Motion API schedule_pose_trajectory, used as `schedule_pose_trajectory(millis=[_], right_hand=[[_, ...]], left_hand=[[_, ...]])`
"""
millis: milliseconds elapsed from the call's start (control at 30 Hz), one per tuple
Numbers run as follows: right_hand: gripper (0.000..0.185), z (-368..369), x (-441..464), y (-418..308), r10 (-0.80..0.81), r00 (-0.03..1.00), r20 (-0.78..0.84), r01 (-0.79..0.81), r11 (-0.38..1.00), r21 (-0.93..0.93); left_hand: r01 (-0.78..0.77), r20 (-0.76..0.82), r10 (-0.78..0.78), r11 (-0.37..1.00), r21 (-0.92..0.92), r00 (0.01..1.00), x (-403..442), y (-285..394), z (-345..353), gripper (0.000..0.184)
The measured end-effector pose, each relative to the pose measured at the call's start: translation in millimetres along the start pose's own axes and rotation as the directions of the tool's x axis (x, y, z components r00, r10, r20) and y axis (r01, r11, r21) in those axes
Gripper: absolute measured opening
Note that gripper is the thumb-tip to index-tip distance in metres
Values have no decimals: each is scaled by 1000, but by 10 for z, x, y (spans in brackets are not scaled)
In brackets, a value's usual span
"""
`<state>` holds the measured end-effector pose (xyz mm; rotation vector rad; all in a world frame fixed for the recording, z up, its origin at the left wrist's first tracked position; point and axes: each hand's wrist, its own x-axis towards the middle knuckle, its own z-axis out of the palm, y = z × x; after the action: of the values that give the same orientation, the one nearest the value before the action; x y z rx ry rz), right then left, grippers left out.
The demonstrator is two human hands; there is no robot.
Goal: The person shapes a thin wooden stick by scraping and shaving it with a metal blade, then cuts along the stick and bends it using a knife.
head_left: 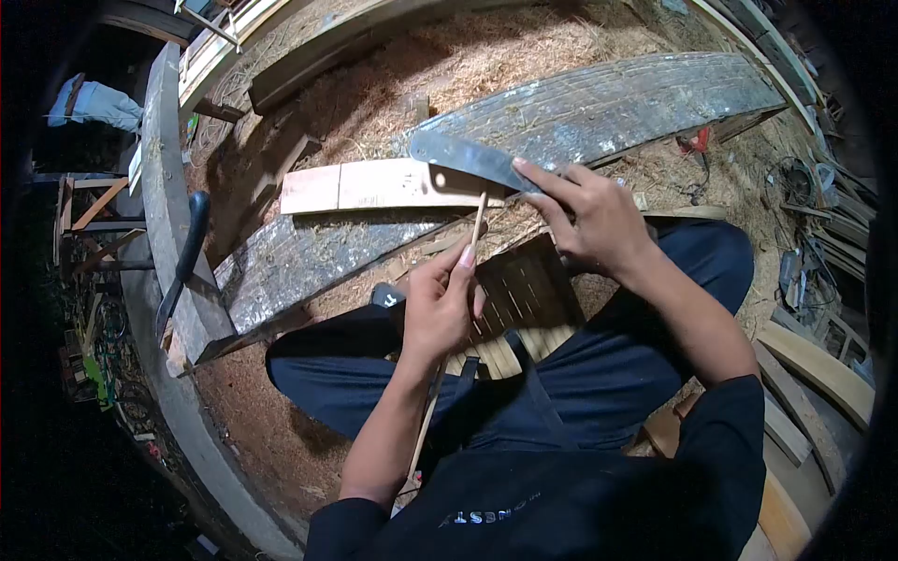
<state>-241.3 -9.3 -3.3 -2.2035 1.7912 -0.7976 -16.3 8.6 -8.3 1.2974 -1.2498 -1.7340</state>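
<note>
Shaving the stick (pixel 480 217) seems the step: the left hand (pixel 438 307) pinches it below the knife (pixel 465 157), which the right hand (pixel 599 220) grips, and the next stroke likely needs steady angling.

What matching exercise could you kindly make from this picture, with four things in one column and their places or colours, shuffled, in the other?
Things:
1. metal blade
2. thin stick
3. pale wooden block
4. curved handle

Places or colours:
A. black, to the left of both hands
B. in the left hand
C. lying on the weathered plank
D. in the right hand

Right pairs: 1-D, 2-B, 3-C, 4-A.
</note>
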Motion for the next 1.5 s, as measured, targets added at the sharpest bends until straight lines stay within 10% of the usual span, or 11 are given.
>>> schedule_pose_trajectory(millis=[433, 1167, 1300, 1433, 1500], right_hand=[[39, 6, -196, -226, -126, 985, 120, 114, 988, 101], [39, 23, -109, -191, -138, 985, 105, 134, 990, 46], [38, -7, 48, -24, 60, 995, 82, -61, 998, 8], [36, 91, -144, -174, -169, 983, 70, 158, 977, 140], [37, 45, -13, -78, 9, 992, 124, -15, 999, 51]], left_hand=[[-113, -16, 126, 935, 337, 992, 78, -190, -154, 23], [-23, -19, 24, 998, 63, 1000, 77, -21, -51, 29], [72, 26, -76, 987, 141, 997, 25, 67, -103, 29], [26, -10, -25, 989, 143, 1000, 72, 11, -114, 29], [88, 18, -92, 987, 134, 996, 41, 136, -115, 26]])
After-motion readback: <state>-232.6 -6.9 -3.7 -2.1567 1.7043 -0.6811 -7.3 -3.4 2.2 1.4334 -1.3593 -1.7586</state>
